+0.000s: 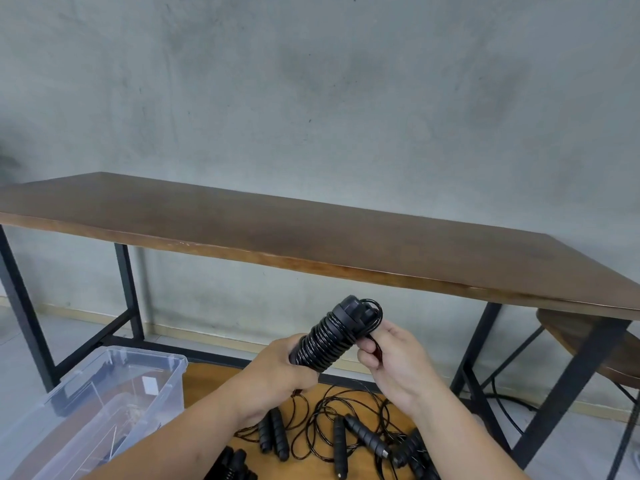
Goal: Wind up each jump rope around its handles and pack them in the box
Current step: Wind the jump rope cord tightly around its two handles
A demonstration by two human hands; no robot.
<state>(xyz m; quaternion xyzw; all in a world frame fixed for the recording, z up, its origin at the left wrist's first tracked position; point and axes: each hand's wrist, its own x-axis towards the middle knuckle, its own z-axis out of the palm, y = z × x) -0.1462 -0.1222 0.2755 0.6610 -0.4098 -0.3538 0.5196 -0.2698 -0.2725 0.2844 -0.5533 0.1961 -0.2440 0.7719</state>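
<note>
A black jump rope [332, 336] is held up in front of me, its two handles side by side with the cord coiled tightly around them. My left hand [277, 372] grips the lower end of the handles. My right hand [391, 358] pinches the loose end of the cord next to the coils, near the top. Below, several unwound black jump ropes [349, 434] lie tangled on a low wooden surface. A clear plastic box [104, 393] stands at the lower left; its inside is hard to make out.
A long brown wooden table [311, 233] with black metal legs stands ahead against a grey concrete wall. A round wooden stool [588, 344] sits under its right end. Another wound rope [235, 462] lies at the bottom edge.
</note>
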